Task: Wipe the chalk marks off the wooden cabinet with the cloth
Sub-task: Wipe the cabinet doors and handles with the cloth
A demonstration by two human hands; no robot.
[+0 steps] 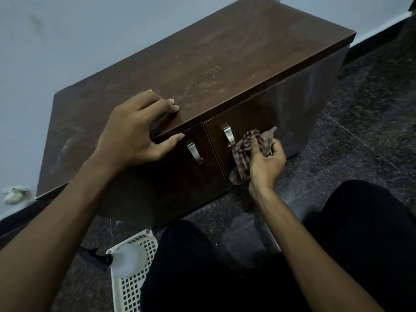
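Observation:
A low dark wooden cabinet (pixel 213 64) with two front doors and metal handles stands against a pale wall. Faint chalk scratches (pixel 211 70) show on its top, right of centre, and pale smears (pixel 67 145) lie near its left end. My left hand (pixel 137 134) rests on the top's front edge, fingers on the top and thumb down over the left door. My right hand (pixel 266 164) grips a bunched striped cloth (pixel 247 149) against the right door, just right of its handle (pixel 229 137).
A white plastic basket (pixel 132 282) with a white bottle (pixel 129 258) in it lies on the dark speckled floor (pixel 360 131) at my left knee. My knees in black trousers fill the bottom right. A crumpled scrap (pixel 14 194) lies at the wall, far left.

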